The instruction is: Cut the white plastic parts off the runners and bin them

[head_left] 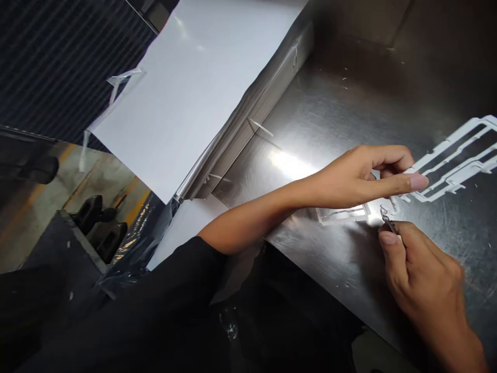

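- Frame of thin white plastic lying flat on the steel table, toward the right of the view, its near end just under the left thumb.
- Left hand reaching across from a black sleeve, bare forearm over the table; fingers curled, thumb stretched out along the end of the frame. Grip looking closed or nearly so, though no telling whether it pinches the frame.
- Right hand coming in from the lower right; grip closed on a slim metal tool, held like a pen, too small to name more exactly.
- Tool tip at a small white curl of the frame, just below the left hand.
- Second white outline piece, thinner, flat on the table just left of the tool.
- Stack of white sheets beside the table, white strips at its far edge; tiny white scraps on the steel.
- Step in hand, by the look of it: fine picking at the frame's edge, one hand on the tool, the other steadying.
- Next move, as a judgement: a steady hold on the frame and a light touch at the thin curl.
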Available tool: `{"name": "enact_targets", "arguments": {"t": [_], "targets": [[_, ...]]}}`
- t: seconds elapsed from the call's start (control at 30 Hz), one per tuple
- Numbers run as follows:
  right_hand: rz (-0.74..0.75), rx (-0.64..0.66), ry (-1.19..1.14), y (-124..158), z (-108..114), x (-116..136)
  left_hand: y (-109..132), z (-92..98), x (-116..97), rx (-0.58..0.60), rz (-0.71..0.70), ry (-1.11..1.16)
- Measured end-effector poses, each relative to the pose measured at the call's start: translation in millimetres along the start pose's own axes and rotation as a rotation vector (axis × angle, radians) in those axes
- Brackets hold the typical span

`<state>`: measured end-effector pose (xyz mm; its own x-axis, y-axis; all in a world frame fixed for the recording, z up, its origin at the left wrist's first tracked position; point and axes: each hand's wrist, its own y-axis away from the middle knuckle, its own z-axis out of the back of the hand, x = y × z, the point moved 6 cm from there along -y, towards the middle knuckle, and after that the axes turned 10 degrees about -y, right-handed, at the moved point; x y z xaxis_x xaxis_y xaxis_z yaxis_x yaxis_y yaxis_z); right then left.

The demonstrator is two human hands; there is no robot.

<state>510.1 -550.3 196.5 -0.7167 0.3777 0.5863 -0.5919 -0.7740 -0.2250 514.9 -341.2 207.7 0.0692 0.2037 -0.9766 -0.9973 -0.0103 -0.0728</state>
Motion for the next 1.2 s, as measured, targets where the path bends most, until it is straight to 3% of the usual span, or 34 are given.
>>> {"name": "enact_targets", "arguments": {"t": [0.17, 0.53, 0.7, 0.87, 1.2], "targets": [[-0.046, -0.020, -0.048, 4, 9, -5, 1, -2.4, 5, -0.023, 0.130, 0.201], [-0.251, -0.259, -0.130, 9, 30, -15, 10, -30.5, 12, 0.153, 0.335, 0.462], [-0.277, -0.255, -0.214, 9, 30, -16, 13, -34.3, 17, 0.009, 0.343, 0.530], [-0.331, -0.206, -0.411, 12, 15, -17, 18, -36.2, 20, -0.098, 0.337, 0.499], [-0.368, -0.261, -0.571, 12, 9, -17, 20, -40.8, 16, -0.077, 0.305, 0.438]]}}
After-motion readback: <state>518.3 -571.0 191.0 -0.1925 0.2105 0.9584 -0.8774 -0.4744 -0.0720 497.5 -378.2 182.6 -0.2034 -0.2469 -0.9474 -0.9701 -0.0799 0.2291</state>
